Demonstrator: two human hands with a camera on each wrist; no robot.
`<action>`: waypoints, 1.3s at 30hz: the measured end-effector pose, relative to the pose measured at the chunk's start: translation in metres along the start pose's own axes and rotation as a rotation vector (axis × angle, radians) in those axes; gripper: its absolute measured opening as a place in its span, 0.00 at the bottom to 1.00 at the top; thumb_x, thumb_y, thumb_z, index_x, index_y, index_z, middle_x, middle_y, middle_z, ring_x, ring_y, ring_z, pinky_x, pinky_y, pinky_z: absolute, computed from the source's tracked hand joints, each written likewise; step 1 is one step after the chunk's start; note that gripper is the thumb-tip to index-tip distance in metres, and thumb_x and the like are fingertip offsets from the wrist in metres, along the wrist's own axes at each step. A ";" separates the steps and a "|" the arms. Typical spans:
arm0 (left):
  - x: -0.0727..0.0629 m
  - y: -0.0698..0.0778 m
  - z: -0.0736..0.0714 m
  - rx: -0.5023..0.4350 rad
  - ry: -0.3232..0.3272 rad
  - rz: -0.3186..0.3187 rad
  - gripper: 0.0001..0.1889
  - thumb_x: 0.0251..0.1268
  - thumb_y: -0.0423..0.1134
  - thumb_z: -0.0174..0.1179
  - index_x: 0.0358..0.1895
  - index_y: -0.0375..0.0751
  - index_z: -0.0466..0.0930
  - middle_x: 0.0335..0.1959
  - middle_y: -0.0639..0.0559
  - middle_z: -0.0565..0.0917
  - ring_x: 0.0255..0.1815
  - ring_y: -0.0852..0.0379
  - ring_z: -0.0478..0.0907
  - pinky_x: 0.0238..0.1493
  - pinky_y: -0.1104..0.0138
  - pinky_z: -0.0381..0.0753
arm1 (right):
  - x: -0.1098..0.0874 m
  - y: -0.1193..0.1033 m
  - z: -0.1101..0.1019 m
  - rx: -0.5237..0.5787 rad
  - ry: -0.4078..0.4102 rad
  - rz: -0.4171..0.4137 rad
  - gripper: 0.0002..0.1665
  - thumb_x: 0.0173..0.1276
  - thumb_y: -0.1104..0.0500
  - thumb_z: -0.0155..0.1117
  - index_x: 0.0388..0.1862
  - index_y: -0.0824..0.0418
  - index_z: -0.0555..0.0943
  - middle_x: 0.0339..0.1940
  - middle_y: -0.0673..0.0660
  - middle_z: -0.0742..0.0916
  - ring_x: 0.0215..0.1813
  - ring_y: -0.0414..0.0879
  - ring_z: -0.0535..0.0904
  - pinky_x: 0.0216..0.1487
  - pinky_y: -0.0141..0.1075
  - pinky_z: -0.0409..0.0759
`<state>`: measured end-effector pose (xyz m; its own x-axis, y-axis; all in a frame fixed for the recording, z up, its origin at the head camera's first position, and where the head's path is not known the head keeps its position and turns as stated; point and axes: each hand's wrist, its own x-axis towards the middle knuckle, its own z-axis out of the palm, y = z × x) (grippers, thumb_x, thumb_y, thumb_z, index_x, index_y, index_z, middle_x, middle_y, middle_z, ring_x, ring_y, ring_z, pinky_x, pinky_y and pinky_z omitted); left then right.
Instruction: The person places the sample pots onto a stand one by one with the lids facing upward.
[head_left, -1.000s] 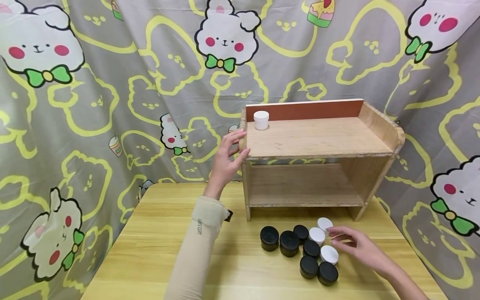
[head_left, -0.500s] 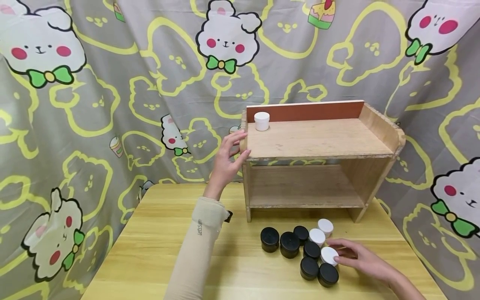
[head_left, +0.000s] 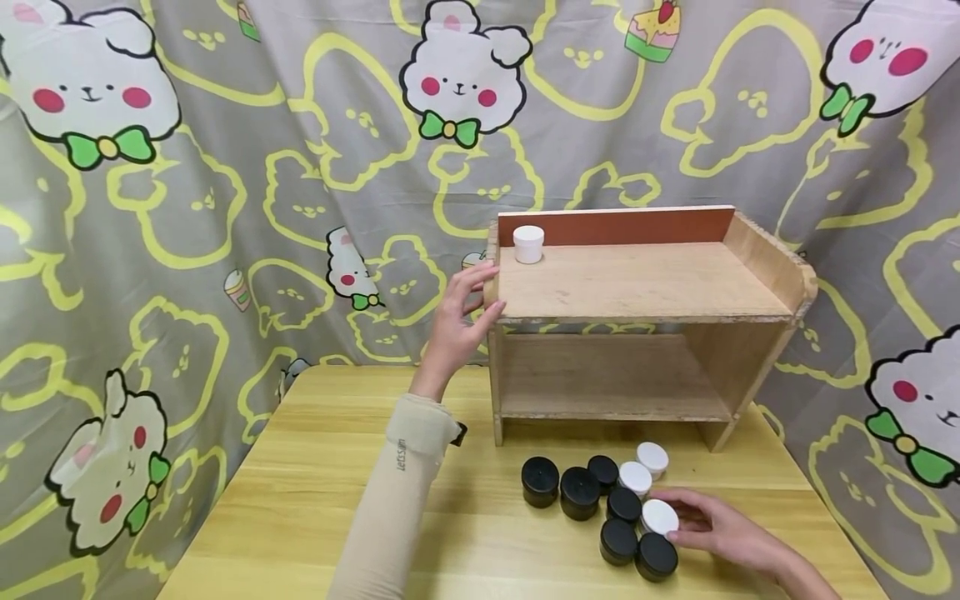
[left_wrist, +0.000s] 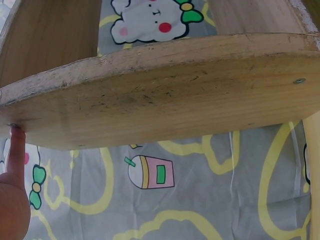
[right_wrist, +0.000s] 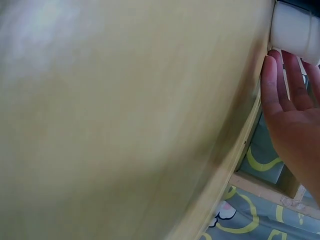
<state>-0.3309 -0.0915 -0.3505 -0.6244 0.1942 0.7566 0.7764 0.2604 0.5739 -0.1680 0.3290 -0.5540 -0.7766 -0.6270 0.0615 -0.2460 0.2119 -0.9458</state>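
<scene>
My left hand [head_left: 456,329] rests on the left side panel of a small two-tier wooden shelf [head_left: 645,279], one finger [left_wrist: 17,150] against the panel in the left wrist view. On the table, my right hand [head_left: 716,525] holds a white-lidded jar [head_left: 660,517], thumb at its near side and fingers round its far side. That white jar [right_wrist: 295,30] partly covers the fingertips in the right wrist view. Beside it stand other white jars [head_left: 635,478] and several black jars [head_left: 618,540]. One small white jar [head_left: 528,245] stands on the shelf top, back left.
The shelf stands at the back right of the wooden table [head_left: 315,475], its raised right side panel [head_left: 772,262] and reddish back board [head_left: 622,227] edging the top tier. A patterned curtain [head_left: 300,208] hangs close behind.
My right hand has come down and nearer, from above beside the white jars to the nearest white-lidded one. The left hand has kept its place on the shelf.
</scene>
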 end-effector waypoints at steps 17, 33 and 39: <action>0.000 -0.002 0.001 0.010 -0.001 -0.002 0.23 0.72 0.38 0.66 0.68 0.47 0.77 0.74 0.53 0.72 0.64 0.48 0.78 0.61 0.56 0.86 | -0.002 0.004 0.000 -0.112 0.069 0.029 0.25 0.76 0.64 0.63 0.67 0.74 0.74 0.55 0.54 0.87 0.55 0.32 0.81 0.54 0.26 0.82; 0.000 0.000 0.002 0.008 -0.002 0.010 0.24 0.71 0.36 0.67 0.68 0.40 0.76 0.74 0.51 0.72 0.63 0.45 0.79 0.61 0.54 0.86 | 0.000 0.000 -0.003 -0.093 0.127 0.079 0.22 0.77 0.63 0.62 0.65 0.74 0.75 0.54 0.45 0.87 0.52 0.32 0.84 0.50 0.28 0.85; 0.000 0.000 0.001 0.003 -0.001 0.007 0.24 0.71 0.36 0.66 0.68 0.38 0.76 0.73 0.51 0.72 0.63 0.45 0.78 0.61 0.53 0.86 | -0.002 -0.007 -0.004 -0.077 0.174 0.108 0.24 0.76 0.64 0.62 0.66 0.76 0.73 0.54 0.44 0.86 0.52 0.33 0.85 0.50 0.28 0.85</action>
<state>-0.3307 -0.0901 -0.3506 -0.6188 0.1974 0.7604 0.7807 0.2622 0.5672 -0.1676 0.3317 -0.5466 -0.8877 -0.4599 0.0216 -0.1943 0.3316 -0.9232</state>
